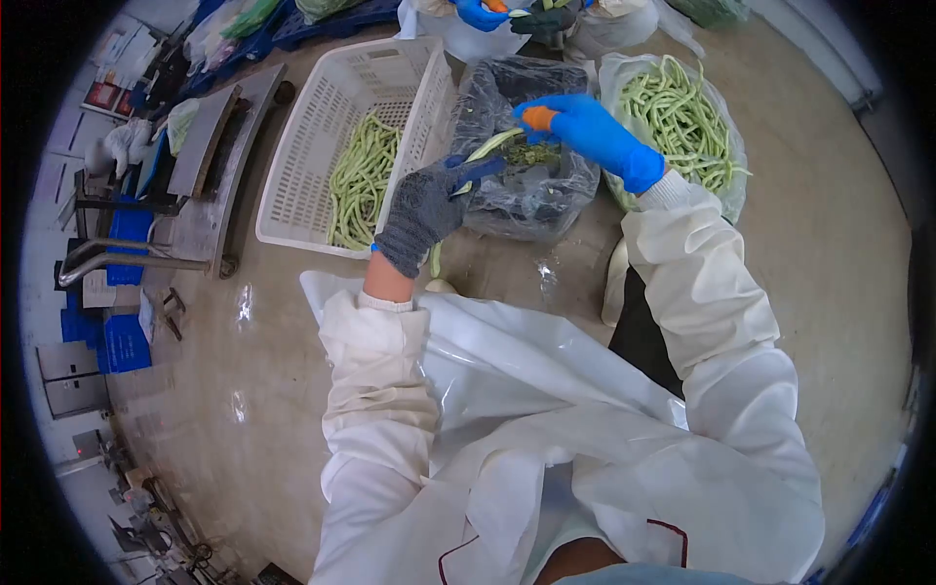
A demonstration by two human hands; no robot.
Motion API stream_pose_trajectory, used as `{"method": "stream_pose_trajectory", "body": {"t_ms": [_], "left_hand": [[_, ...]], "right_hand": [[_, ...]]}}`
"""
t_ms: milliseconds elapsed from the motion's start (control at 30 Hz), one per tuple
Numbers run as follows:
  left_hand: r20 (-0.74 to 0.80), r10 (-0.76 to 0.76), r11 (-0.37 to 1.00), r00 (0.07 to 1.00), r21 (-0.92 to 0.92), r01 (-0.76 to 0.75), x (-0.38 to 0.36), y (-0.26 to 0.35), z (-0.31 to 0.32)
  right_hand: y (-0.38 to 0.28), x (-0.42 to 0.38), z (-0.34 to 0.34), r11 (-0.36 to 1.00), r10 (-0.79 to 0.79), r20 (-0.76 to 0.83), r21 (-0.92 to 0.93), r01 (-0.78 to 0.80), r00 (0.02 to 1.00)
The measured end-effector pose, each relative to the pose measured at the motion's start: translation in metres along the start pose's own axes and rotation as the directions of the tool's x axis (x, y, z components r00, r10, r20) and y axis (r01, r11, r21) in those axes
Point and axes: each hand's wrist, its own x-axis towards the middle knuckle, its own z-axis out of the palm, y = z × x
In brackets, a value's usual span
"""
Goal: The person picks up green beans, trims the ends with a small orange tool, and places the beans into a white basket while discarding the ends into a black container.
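My left hand (421, 216), in a grey knit glove, is closed around long green beans (495, 143) that stick out past the fingers. In a blue glove, my right hand (606, 141) grips a tool by its orange handle (538, 118), close to the upper end of the beans; its blade cannot be made out. Both hands are above a dark bin lined with clear plastic (526, 222), which has green scraps (531, 153) in it. Left of it, a white slotted crate (292, 175) contains a pile of green beans (363, 185).
At right, an open plastic bag (736, 146) is full of green beans (673, 112). Across the bin, another person's gloved hand (480, 14) holds something orange. A metal cart (226, 166) stands at left on the floor. My white apron (526, 341) hangs below my hands.
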Motion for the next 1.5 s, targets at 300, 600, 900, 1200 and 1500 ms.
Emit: {"method": "stream_pose_trajectory", "body": {"t_ms": [300, 600, 900, 1200, 1500], "left_hand": [[0.003, -0.068, 0.887, 0.998, -0.457, 0.062, 0.011, 0.030, -0.006], [0.035, -0.359, 0.879, 0.933, -0.324, 0.350, 0.009, 0.027, 0.008], [-0.187, -0.677, 0.168, 0.712, -0.981, -0.097, 0.004, -0.016, -0.063], [-0.861, -0.457, 0.760, 0.221, -0.249, 0.601, -0.027, -0.140, -0.101], [-0.187, -0.562, 0.407, 0.805, -0.910, 0.073, 0.009, -0.014, -0.051]], "right_hand": [[-0.022, -0.019, 0.009, 0.810, -0.251, 0.049, -0.537, 0.238, 0.967], [-0.021, -0.018, 0.039, 0.981, -0.062, -0.253, 0.164, 0.106, 0.965], [0.056, -0.015, 0.025, 0.652, -0.143, 0.065, -0.744, 0.144, 0.988], [0.055, -0.004, 0.014, 0.548, -0.378, -0.108, -0.827, 0.128, 0.919], [0.011, -0.021, 0.049, 0.882, -0.244, 0.100, -0.391, 0.263, 0.965]]}}
